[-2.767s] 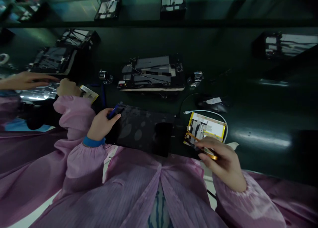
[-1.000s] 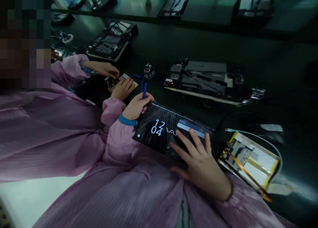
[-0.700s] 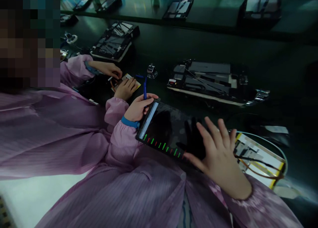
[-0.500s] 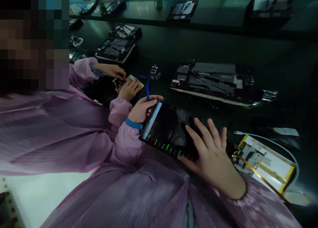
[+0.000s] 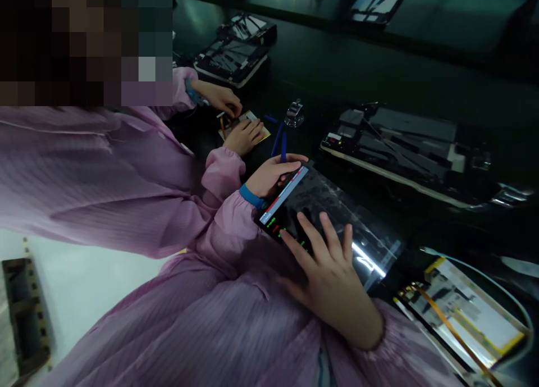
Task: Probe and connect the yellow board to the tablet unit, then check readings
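Both hands, left hand [image 5: 273,176] and right hand [image 5: 326,274], on flat, seemingly glossy tablet [image 5: 324,213].

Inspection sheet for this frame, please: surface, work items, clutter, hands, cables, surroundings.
Surface: dark workbench, glossy.
Work items: tablet, screen lit with red and green marks along its near edge; blue pen.
Clutter: opened device behind the tablet; yellow-edged battery pack at right; small metal fixture.
Hands: left hand grips the tablet's corner and the pen; right hand spread, fingertips on the screen.
Cables: pale cable curving round the battery pack.
Surroundings: a co-worker's hands on a small part at left.
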### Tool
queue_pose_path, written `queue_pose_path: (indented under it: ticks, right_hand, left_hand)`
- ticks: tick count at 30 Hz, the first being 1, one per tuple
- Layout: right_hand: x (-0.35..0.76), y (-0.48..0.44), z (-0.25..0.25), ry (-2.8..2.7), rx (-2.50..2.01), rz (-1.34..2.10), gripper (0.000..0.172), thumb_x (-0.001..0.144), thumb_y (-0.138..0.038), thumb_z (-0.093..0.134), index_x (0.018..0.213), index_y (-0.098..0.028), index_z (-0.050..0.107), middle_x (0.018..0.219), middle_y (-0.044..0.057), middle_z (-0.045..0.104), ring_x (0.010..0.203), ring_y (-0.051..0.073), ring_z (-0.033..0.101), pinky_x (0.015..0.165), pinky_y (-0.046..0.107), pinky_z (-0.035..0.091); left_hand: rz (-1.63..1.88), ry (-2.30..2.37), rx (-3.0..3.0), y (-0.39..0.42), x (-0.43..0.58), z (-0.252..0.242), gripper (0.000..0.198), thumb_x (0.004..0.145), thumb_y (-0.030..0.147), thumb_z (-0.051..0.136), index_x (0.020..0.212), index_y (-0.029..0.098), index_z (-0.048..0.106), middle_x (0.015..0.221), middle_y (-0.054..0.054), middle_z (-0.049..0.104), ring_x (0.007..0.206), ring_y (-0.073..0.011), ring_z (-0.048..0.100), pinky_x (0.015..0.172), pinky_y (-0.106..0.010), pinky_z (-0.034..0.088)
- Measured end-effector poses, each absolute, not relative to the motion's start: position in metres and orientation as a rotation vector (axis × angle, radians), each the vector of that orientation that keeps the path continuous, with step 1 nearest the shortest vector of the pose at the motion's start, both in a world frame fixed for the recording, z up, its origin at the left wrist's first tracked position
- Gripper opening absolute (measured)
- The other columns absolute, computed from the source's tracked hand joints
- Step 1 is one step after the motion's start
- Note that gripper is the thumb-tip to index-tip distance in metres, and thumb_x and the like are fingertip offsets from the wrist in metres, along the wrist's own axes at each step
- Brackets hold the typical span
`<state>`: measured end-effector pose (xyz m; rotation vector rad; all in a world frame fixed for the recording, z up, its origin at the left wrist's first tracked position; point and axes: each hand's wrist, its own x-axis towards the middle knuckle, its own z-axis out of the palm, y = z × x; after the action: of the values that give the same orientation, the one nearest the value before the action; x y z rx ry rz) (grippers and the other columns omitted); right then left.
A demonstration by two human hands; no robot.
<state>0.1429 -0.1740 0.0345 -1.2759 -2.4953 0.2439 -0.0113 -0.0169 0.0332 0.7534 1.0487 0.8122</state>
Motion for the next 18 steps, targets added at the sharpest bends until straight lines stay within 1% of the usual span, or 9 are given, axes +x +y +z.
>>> queue_pose_path:
  ticks: [3,7,9,11,14,16,18]
  right_hand:
    - [0.141,-0.171,0.034,-2.489,-1.282,0.236,0.059,0.083,-0.048,0.058,0.135,-0.023,0.047,0.149,0.012,0.033,0.138,0.041,0.021,0.107,0.068,0.012]
    - [0.151,-0.164,0.045,-2.371,-1.257,0.274,0.065,0.085,-0.049,0.056,0.14,-0.02,0.039,0.147,0.015,0.035,0.14,0.041,0.016,0.108,0.069,0.01]
    - [0.157,-0.158,0.058,-2.281,-1.224,0.317,0.061,0.087,-0.046,0.054,0.139,-0.018,0.038,0.145,0.017,0.037,0.14,0.04,0.018,0.108,0.068,0.013]
    - [0.162,-0.152,0.073,-2.175,-1.171,0.395,0.051,0.089,-0.038,0.054,0.135,-0.019,0.042,0.139,0.016,0.044,0.137,0.037,0.028,0.109,0.064,0.021]
    - [0.168,-0.15,0.091,-2.003,-1.084,0.583,0.04,0.088,-0.026,0.055,0.128,-0.026,0.048,0.122,0.01,0.056,0.121,0.029,0.05,0.103,0.053,0.04]
    - [0.176,-0.16,0.096,-2.001,-1.123,0.612,0.036,0.091,-0.027,0.05,0.127,-0.028,0.05,0.115,0.007,0.06,0.111,0.025,0.057,0.096,0.047,0.048]
    - [0.187,-0.18,0.098,-2.097,-1.231,0.518,0.032,0.095,-0.033,0.043,0.125,-0.031,0.052,0.111,0.004,0.063,0.105,0.021,0.06,0.092,0.042,0.05]
  left_hand:
    - [0.812,1.035,0.749,-0.018,-0.011,0.033,0.011,0.08,0.015,0.06,0.089,0.011,0.065,0.047,0.008,0.036,0.037,-0.0022,0.025,0.037,-0.017,0.016]
    - [0.81,1.017,0.713,-0.018,-0.011,0.035,0.01,0.08,0.014,0.059,0.088,0.011,0.065,0.047,0.007,0.037,0.037,-0.0019,0.025,0.036,-0.017,0.014]
    - [0.81,1.012,0.697,-0.018,-0.01,0.036,0.01,0.08,0.013,0.059,0.088,0.01,0.065,0.047,0.007,0.038,0.037,-0.0019,0.025,0.036,-0.017,0.014]
    - [0.808,1.014,0.692,-0.018,-0.01,0.037,0.01,0.08,0.013,0.059,0.087,0.01,0.065,0.047,0.007,0.038,0.037,-0.0019,0.024,0.036,-0.017,0.014]
    - [0.803,1.027,0.704,-0.017,-0.009,0.037,0.01,0.081,0.014,0.06,0.088,0.011,0.065,0.047,0.007,0.038,0.036,-0.0018,0.024,0.036,-0.018,0.015]
    - [0.796,1.048,0.719,-0.016,-0.009,0.035,0.011,0.08,0.015,0.06,0.089,0.011,0.066,0.049,0.007,0.041,0.036,-0.0015,0.024,0.036,-0.018,0.015]
    - [0.792,1.073,0.74,-0.016,-0.009,0.034,0.013,0.079,0.016,0.06,0.09,0.011,0.067,0.052,0.006,0.045,0.036,-0.0011,0.025,0.036,-0.018,0.016]
